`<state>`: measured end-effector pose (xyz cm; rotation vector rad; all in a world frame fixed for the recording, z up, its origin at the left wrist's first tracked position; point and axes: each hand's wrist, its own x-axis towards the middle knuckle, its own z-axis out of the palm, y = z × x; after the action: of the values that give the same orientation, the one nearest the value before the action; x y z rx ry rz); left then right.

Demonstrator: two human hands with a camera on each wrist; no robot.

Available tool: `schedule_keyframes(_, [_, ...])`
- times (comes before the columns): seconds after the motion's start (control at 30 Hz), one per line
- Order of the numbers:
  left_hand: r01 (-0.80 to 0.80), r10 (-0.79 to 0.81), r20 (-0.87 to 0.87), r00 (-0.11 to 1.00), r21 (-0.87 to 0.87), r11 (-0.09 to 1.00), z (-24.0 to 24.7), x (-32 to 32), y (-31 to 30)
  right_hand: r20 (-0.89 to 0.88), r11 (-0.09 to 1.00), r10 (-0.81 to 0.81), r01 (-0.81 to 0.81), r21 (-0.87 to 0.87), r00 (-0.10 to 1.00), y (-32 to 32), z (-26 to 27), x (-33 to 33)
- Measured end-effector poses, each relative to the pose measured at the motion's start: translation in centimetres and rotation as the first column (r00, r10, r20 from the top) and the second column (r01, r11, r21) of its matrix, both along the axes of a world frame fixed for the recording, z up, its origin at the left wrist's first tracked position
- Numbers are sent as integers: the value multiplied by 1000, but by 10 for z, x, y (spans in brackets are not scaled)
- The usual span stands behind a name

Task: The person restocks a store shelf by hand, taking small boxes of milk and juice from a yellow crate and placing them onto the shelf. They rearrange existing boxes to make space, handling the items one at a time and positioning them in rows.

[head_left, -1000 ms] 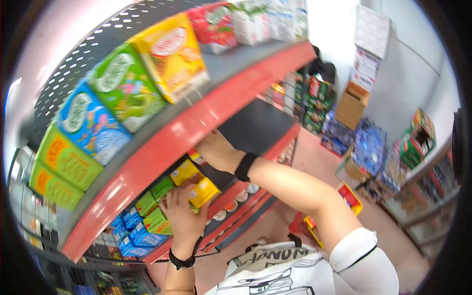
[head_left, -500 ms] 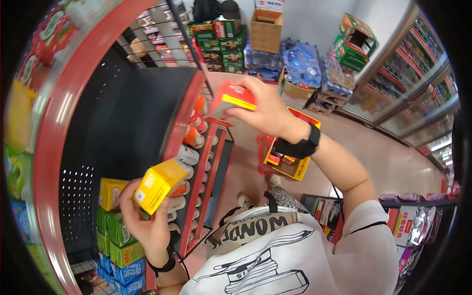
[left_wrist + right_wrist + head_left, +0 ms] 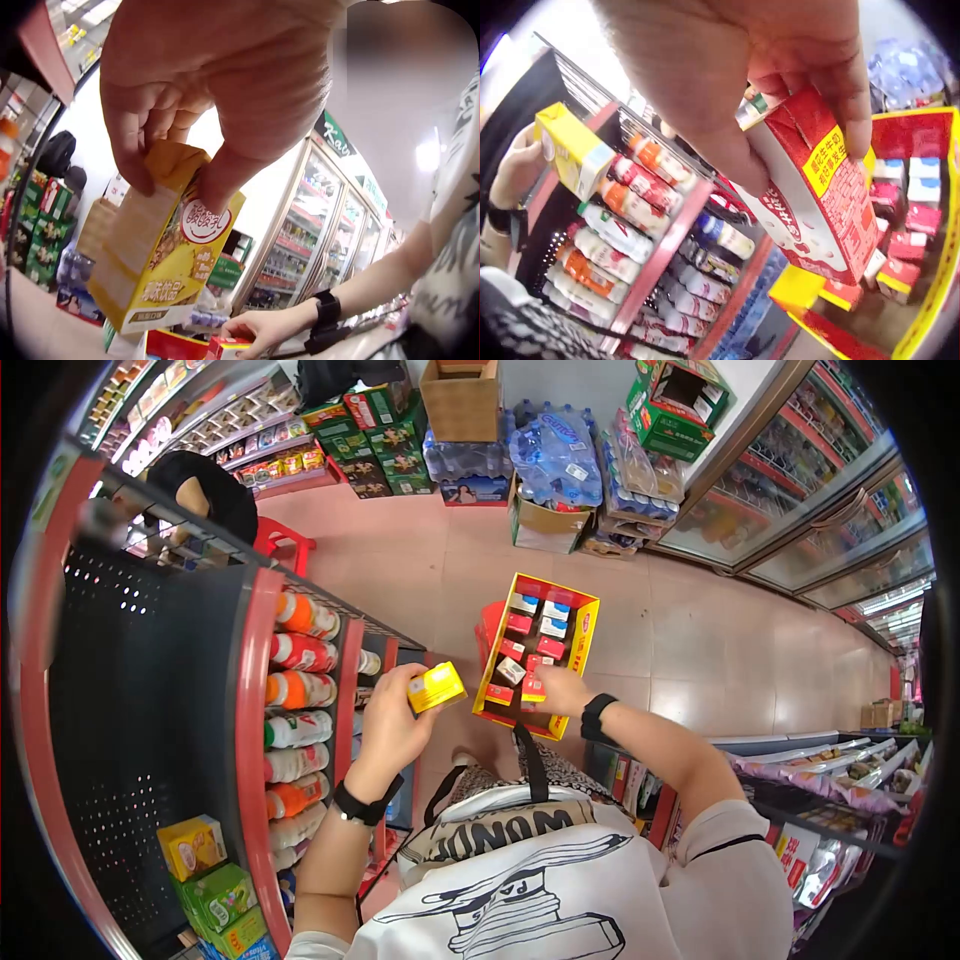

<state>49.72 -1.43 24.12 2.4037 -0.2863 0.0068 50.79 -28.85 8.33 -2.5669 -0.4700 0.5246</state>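
Note:
My left hand [image 3: 390,722] pinches a yellow drink carton [image 3: 437,687] between thumb and fingers, held out over the aisle. In the left wrist view, a pineapple picture shows on the carton's side [image 3: 180,247]. My right hand [image 3: 562,690] grips a red-and-white milk carton [image 3: 825,191] with a yellow band, tilted at the near end of an open yellow-and-red cardboard box [image 3: 582,647]. Several small red cartons and a few white-and-blue ones [image 3: 553,626] stand in that box. It overlaps something red [image 3: 489,622] at its left side.
Left of me, a red-edged shelf [image 3: 262,690] holds several bottles [image 3: 300,690]; yellow and green cartons [image 3: 215,895] sit at its near end. Beyond are a red stool [image 3: 290,543], a person in black [image 3: 205,495], bottled water packs [image 3: 555,455] and glass-door fridges [image 3: 770,470].
Both hands have moved away from the shelf with their cartons. The right hand has brought the red-and-white milk carton down to the box, and the view has turned toward the aisle.

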Motion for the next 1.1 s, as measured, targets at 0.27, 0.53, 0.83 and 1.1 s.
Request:
schedule_keyframes(0.27, [82,-83,-212,974,-13,997,-101,30,-65,-172,985,48,-75,-154,984,4,-87,-9])
schedule_keyframes(0.53, [163,-140,-385,912,28,986,-162,22,-90,-227,887,15,-118,-446,974,11,-147,-4])
schedule_keyframes(0.83, [326,-260,-473,841,61,943,-216,4,-107,-153,801,30,-115,-587,988,11,-186,-7])
schedule_keyframes(1.1, [405,-298,-557,775,76,911,-247,-1,-130,-325,735,31,-242,-634,945,10,-181,-7])
